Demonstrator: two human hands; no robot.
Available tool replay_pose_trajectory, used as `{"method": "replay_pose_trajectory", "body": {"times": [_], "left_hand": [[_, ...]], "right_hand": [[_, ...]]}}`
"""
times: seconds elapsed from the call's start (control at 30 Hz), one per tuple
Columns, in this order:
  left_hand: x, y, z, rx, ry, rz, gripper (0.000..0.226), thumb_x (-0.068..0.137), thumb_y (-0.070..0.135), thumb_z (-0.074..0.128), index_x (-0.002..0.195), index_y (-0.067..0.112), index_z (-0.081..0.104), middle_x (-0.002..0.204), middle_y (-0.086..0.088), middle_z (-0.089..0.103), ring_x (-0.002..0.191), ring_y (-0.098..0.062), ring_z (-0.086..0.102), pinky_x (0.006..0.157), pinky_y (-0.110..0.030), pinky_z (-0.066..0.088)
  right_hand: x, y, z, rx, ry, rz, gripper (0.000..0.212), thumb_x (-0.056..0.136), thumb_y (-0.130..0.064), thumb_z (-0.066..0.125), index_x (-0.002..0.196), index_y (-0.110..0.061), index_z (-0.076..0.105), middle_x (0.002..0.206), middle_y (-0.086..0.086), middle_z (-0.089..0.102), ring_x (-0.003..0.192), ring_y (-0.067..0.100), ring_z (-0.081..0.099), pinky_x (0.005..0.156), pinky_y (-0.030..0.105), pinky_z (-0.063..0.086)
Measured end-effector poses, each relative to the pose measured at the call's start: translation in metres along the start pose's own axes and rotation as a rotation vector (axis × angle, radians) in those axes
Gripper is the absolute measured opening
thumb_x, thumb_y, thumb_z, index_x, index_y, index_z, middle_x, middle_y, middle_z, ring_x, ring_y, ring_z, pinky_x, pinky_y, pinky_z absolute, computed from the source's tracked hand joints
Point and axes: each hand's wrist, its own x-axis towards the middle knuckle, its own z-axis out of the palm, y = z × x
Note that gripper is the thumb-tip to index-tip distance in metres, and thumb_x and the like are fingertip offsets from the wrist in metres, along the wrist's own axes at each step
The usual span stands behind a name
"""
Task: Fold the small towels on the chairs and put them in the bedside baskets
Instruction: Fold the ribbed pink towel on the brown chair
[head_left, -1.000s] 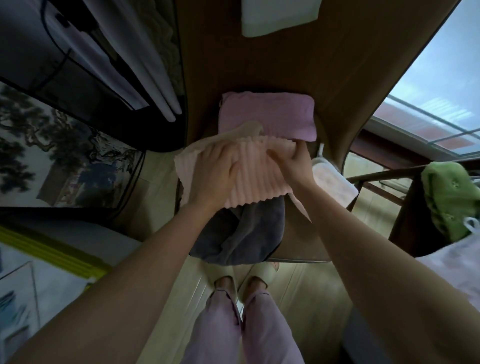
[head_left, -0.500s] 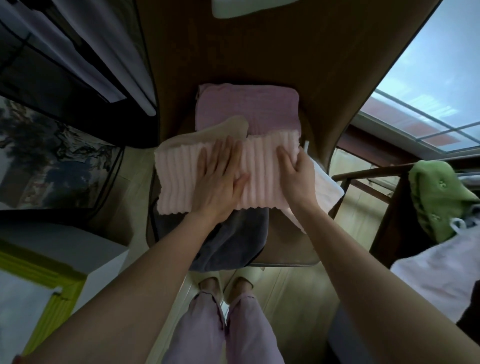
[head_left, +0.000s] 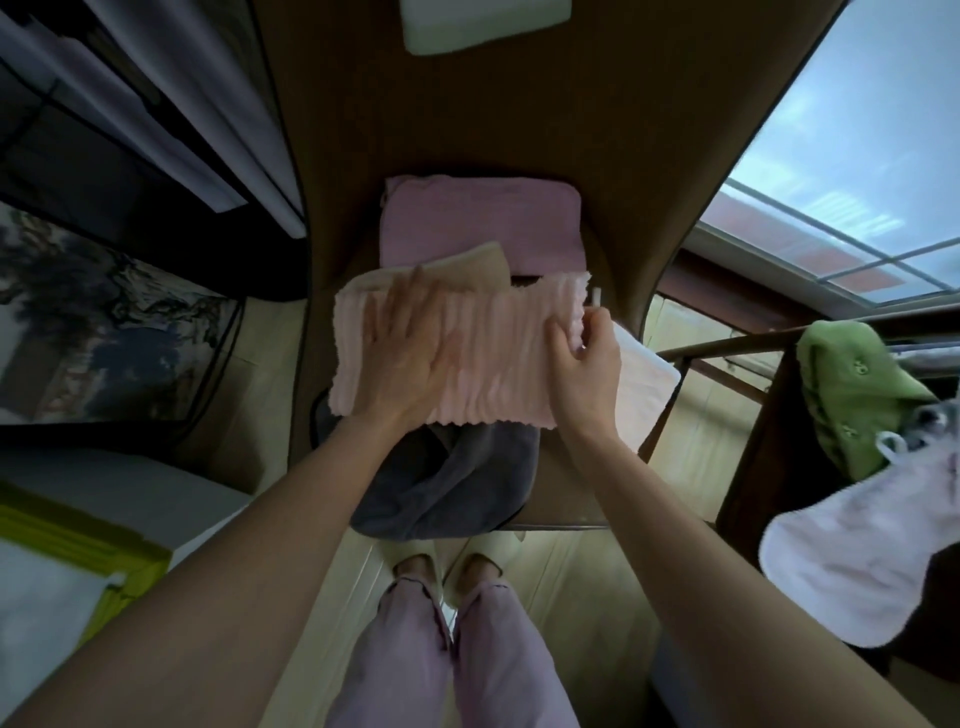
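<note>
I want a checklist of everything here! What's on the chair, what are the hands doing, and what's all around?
Surface: brown chair seat, mostly covered by towels.
Job's things: ribbed pale pink towel spread on top; mauve folded towel behind it; beige towel peeking out; dark grey towel hanging off the front; white towel at the right.
Clutter: green cloth and a white cloth on a rack, right.
Hands: left hand lies flat on the pink towel; right hand pinches its right edge.
Cables: nothing seen.
Surroundings: window right, curtain left; baskets not seen.
</note>
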Motion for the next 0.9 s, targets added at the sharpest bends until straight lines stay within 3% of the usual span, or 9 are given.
{"method": "replay_pose_trajectory", "body": {"times": [0.07,0.13,0.23,0.27,0.37,0.47,0.57,0.77,0.9], "left_hand": [[-0.007,-0.019,-0.015,-0.172,0.125,-0.148,0.058,0.098,0.036,0.029,0.144,0.002,0.038,0.147,-0.02,0.04,0.136,-0.034,0.036,0.116,-0.042,0.02],[-0.013,-0.039,-0.029,-0.38,0.155,-0.317,0.043,0.103,0.025,0.032,0.135,0.001,0.048,0.134,-0.018,0.052,0.122,-0.03,0.049,0.105,-0.033,0.034],[-0.018,-0.057,-0.047,-0.654,0.075,-0.563,0.042,0.106,0.032,0.026,0.121,0.009,0.059,0.116,-0.006,0.061,0.102,-0.017,0.058,0.081,-0.016,0.042],[-0.019,-0.063,-0.05,-0.727,0.019,-0.624,0.045,0.105,0.039,0.025,0.123,0.015,0.059,0.116,0.001,0.06,0.099,-0.012,0.058,0.079,-0.016,0.041],[-0.017,-0.071,-0.048,-0.887,-0.105,-0.738,0.05,0.102,0.053,0.026,0.138,0.027,0.049,0.119,0.008,0.053,0.104,-0.012,0.054,0.09,-0.023,0.04],[-0.017,-0.08,-0.044,-1.1,-0.124,-0.872,0.064,0.099,0.061,0.025,0.138,0.017,0.051,0.132,0.0,0.056,0.115,-0.021,0.057,0.104,-0.034,0.042],[-0.019,-0.081,-0.044,-1.136,-0.172,-0.851,0.069,0.098,0.063,0.02,0.14,0.016,0.048,0.139,-0.01,0.053,0.123,-0.024,0.054,0.106,-0.034,0.041],[-0.024,-0.073,-0.051,-1.287,-0.169,-0.736,0.068,0.099,0.06,0.015,0.145,0.018,0.043,0.143,-0.008,0.049,0.127,-0.019,0.05,0.107,-0.03,0.039],[-0.025,-0.07,-0.05,-1.341,-0.167,-0.647,0.064,0.101,0.057,0.013,0.148,0.022,0.037,0.146,-0.005,0.046,0.128,-0.014,0.048,0.103,-0.025,0.039]], "right_hand": [[-0.012,-0.016,0.012,0.021,-0.065,-0.043,0.009,0.095,-0.02,0.057,0.101,-0.019,0.051,0.088,-0.013,0.057,0.08,-0.007,0.055,0.068,0.01,0.045],[-0.024,-0.03,0.032,0.016,-0.138,-0.091,0.014,0.092,-0.017,0.06,0.103,-0.018,0.05,0.089,-0.012,0.057,0.079,-0.01,0.054,0.068,0.01,0.045],[-0.038,-0.044,0.072,-0.038,-0.209,-0.171,0.016,0.09,-0.009,0.06,0.095,-0.02,0.05,0.081,-0.013,0.052,0.07,-0.01,0.05,0.06,0.009,0.04],[-0.042,-0.046,0.087,-0.057,-0.225,-0.189,0.017,0.089,-0.008,0.06,0.094,-0.021,0.051,0.08,-0.015,0.051,0.07,-0.009,0.049,0.06,0.01,0.04],[-0.044,-0.041,0.117,-0.149,-0.263,-0.232,0.015,0.089,-0.009,0.061,0.101,-0.017,0.056,0.081,-0.016,0.053,0.072,-0.002,0.05,0.063,0.009,0.039],[-0.044,-0.033,0.135,-0.225,-0.299,-0.235,0.021,0.091,-0.012,0.059,0.112,-0.013,0.058,0.09,-0.009,0.058,0.082,0.007,0.054,0.072,0.016,0.043],[-0.046,-0.027,0.14,-0.27,-0.296,-0.242,0.019,0.093,-0.015,0.058,0.112,-0.015,0.058,0.091,-0.009,0.058,0.083,0.007,0.054,0.075,0.02,0.045],[-0.054,-0.026,0.139,-0.263,-0.257,-0.295,0.018,0.094,-0.02,0.06,0.111,-0.015,0.059,0.099,-0.005,0.06,0.086,0.006,0.053,0.071,0.006,0.038],[-0.056,-0.027,0.141,-0.201,-0.195,-0.305,0.018,0.093,-0.019,0.061,0.11,-0.013,0.061,0.1,0.001,0.062,0.082,0.006,0.054,0.07,0.006,0.04]]}}
